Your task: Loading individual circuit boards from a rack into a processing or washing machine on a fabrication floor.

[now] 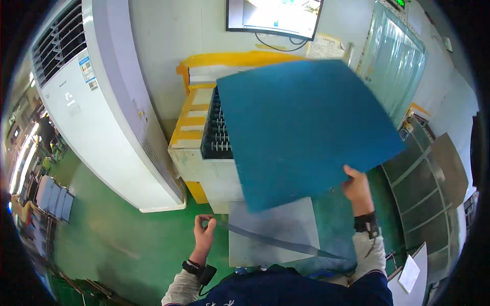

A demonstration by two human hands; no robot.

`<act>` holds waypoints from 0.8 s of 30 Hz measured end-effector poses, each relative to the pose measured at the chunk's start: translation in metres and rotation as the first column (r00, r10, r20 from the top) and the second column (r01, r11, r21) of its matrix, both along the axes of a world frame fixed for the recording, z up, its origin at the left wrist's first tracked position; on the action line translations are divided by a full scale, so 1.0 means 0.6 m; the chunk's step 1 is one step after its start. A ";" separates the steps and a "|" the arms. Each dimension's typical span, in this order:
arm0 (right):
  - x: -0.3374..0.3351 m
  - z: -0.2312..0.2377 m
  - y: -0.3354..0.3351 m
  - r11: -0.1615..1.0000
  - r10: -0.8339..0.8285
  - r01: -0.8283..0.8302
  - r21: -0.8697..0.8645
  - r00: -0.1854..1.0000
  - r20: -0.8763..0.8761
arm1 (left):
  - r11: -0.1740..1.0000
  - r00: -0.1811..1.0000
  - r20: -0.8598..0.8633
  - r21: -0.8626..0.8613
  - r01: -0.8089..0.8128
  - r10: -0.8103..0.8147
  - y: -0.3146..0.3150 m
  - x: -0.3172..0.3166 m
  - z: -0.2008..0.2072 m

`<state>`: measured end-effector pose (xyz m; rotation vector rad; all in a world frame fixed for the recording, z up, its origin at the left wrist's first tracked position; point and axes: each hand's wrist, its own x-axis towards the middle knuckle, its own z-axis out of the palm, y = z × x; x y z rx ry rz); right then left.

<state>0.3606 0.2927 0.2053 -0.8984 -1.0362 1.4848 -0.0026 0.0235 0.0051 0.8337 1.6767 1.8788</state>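
My right hand [357, 188] grips a large, flat blue sheet [306, 127] at its near right edge, thumb on top. The sheet is held up and tilted, and its far part covers much of a machine with rows of small rollers [219, 132]. Lower on the left, my left hand [204, 232] is closed in a pinch at the end of a long, narrow dark grey strip [275, 243]. That strip sags to the right, in front of my body, above a pale grey board [265, 213]. Its far end tapers off below my right forearm.
A tall white air conditioner [102, 117] stands to the left of the machine. Above hangs a screen [275, 18] with dangling cables. To the right are a clear strip curtain [393, 61] and a grey metal-framed rack [423, 188]. The floor [117, 229] is green.
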 end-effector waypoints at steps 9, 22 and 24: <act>-0.164 -0.273 0.082 0.839 0.205 -0.319 -0.440 0.935 -0.288 | 1.000 1.000 0.002 -0.012 0.001 -0.001 0.008 0.014 -0.012; -0.285 -0.256 0.223 0.678 0.397 -0.577 -0.456 0.809 -0.434 | 0.992 0.988 0.110 -0.083 -0.097 0.106 0.037 0.046 0.026; -0.290 -0.243 0.258 0.666 0.421 -0.583 -0.465 0.809 -0.410 | 0.990 0.988 0.104 -0.094 -0.104 0.114 0.045 0.047 0.021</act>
